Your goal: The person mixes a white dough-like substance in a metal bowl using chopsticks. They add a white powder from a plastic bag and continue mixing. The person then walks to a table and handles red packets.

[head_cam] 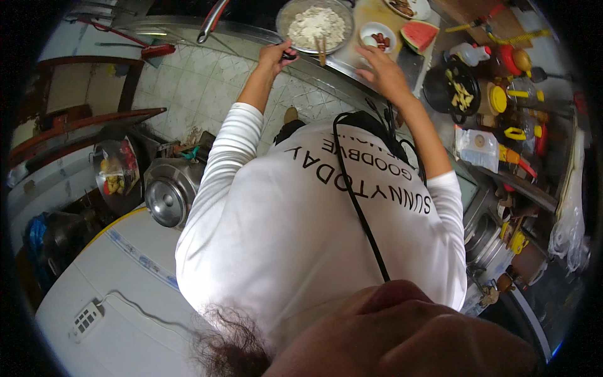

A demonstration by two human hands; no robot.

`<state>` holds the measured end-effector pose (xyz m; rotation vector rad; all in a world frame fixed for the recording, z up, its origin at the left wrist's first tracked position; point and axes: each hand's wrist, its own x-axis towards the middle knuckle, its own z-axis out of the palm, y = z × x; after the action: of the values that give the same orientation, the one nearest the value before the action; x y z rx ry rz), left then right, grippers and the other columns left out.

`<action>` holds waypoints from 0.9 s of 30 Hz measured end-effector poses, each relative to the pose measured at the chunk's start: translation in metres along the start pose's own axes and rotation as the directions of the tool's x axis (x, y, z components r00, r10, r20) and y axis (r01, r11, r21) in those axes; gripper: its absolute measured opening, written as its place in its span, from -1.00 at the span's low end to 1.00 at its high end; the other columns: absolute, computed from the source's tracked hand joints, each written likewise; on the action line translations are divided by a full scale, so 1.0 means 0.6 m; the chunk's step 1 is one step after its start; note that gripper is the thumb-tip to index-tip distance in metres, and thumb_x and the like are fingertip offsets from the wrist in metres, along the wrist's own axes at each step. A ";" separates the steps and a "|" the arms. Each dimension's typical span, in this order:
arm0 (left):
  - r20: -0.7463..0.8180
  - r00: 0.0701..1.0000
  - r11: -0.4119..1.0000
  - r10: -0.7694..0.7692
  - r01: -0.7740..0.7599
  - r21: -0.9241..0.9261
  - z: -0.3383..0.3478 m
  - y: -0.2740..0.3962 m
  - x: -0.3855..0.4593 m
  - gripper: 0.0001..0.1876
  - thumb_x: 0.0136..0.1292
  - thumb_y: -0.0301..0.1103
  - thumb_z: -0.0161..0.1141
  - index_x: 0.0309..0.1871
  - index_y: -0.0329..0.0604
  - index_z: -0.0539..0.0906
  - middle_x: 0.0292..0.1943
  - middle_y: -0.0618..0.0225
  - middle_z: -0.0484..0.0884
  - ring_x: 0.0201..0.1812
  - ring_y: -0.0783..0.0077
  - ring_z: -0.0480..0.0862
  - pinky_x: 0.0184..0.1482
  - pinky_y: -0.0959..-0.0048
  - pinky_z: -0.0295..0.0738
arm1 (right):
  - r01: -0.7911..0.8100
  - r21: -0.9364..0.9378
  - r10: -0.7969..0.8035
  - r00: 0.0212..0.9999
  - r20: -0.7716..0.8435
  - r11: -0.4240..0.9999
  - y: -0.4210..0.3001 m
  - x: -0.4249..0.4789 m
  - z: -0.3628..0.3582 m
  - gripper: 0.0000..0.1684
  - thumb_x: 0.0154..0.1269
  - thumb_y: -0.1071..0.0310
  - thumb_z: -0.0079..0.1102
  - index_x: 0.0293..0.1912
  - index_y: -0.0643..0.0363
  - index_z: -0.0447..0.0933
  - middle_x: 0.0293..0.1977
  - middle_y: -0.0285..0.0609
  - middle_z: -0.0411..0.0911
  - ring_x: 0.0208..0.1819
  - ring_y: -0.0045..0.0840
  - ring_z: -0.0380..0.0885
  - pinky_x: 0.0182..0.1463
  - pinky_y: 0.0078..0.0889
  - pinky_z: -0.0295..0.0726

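Note:
My left hand (275, 57) is closed around the black handle (289, 56) of a round metal pan (281, 35). A dry, crumbly white flour mixture (318, 24) fills the pan, and wooden chopsticks (321, 51) lean out over its near rim. To the right, my right hand (384, 75) is spread, thumb and fingers apart, at the near edge of a small white bowl (365, 29). Whether the fingertips touch the rim cannot be told. The bowl holds what looks like a pale egg (370, 41) and several red dates (382, 40).
A watermelon wedge (419, 35) and a plate of browned food (417, 9) stand beyond the bowl on a cutting board (370, 16). Rightward are a black pot (431, 89) with pale pieces, plus bottles and jars (497, 99). A red-trimmed handle (212, 21) juts over the counter edge.

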<state>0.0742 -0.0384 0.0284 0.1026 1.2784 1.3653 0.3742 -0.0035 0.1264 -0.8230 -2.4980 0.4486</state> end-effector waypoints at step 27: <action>0.153 0.988 0.999 -0.019 0.012 0.046 -0.042 0.018 0.053 -0.85 0.18 -0.47 0.19 -0.39 -0.30 0.43 -0.53 0.22 0.49 -0.48 0.29 0.57 -0.36 0.16 0.68 | -0.290 0.452 0.299 0.953 0.055 0.843 -0.046 0.175 0.135 -0.76 0.30 0.35 0.04 -0.13 0.25 0.57 -0.33 -0.17 0.59 -0.30 -0.49 0.55 -0.17 -0.52 0.48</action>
<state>0.0399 -0.0262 0.0071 0.2242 1.1786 1.2906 0.2438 0.0278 0.1052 -1.0037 -2.1129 1.0820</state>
